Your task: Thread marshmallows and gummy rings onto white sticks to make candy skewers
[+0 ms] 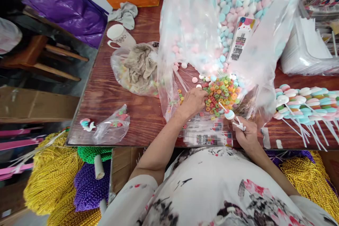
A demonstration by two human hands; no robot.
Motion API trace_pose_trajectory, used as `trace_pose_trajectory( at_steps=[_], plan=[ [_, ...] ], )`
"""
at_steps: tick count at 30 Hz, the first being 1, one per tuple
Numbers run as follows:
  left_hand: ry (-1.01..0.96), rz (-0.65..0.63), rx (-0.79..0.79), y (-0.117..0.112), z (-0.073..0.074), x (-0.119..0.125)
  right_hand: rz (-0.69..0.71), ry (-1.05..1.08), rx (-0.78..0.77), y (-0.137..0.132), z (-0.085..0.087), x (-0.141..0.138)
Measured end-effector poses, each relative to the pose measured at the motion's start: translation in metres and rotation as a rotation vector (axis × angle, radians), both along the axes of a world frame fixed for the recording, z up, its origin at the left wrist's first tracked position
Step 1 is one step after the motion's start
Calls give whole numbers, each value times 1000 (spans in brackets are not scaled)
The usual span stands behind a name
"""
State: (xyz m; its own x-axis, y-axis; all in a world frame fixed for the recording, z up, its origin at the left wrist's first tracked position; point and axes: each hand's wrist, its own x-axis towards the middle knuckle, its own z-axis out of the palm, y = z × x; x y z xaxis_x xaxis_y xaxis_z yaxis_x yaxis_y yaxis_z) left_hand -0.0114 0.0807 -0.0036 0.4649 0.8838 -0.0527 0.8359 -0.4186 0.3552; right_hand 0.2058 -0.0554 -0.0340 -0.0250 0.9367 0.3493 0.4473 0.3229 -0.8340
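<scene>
My right hand [247, 132] is closed around a white stick [221, 106] threaded with pastel discs [229, 114]. White loops stick out between its thumb and fingers. The bare tip of the stick points up and left, over a pile of small colourful rings [221, 93]. At the left edge of this pile is my left hand [194, 100], fingers bent together among the rings; whether a ring is between the fingertips I cannot make out. Behind the rings, a big clear plastic bag [185, 24] spills pink, blue and white discs [227, 10].
Finished-looking disc sticks [307, 102] lie stacked at right, beside a clear plastic bin [304, 60]. Printed packets [209, 137] lie at the front edge. Leftward are a mug [120, 35], a bag with a cloth [140, 63], a small bag [113, 123] and an orange tray [132, 0].
</scene>
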Motion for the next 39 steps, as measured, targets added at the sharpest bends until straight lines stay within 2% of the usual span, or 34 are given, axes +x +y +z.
trace_pose_trajectory(
  at_steps=[4,7,11,14,17,22,25,30,33,35,37,39],
  plan=[
    [-251,60,-21,-12,-4,-21,-9,-18,-5,-2,-5,2],
    [-335,109,-115,-13,2,-33,-1,-4,-2,-3,-9,4],
    [-186,56,-113,1,10,-24,9,-5,23,-2,-12,2],
    [23,26,-11,7,8,-4,9,-17,56,-1,-10,0],
    [173,-24,128,1,5,8,-3,3,53,-3,-6,-2],
    [183,-194,259,-17,2,0,-20,7,27,-5,-1,-4],
    [183,-165,277,-21,-1,-6,9,7,19,-4,0,-6],
    [134,-106,175,-15,-1,-4,23,3,-19,-1,0,-8],
    [-103,-54,143,-12,0,-5,4,-4,-24,-2,0,-7],
    [-423,58,94,-15,3,-7,-1,-5,-29,-3,2,-7],
    [-807,228,-62,-24,8,-9,15,7,-25,-3,5,-7],
    [-1132,382,-283,-36,17,-9,48,21,-15,-2,9,-9]
  ],
)
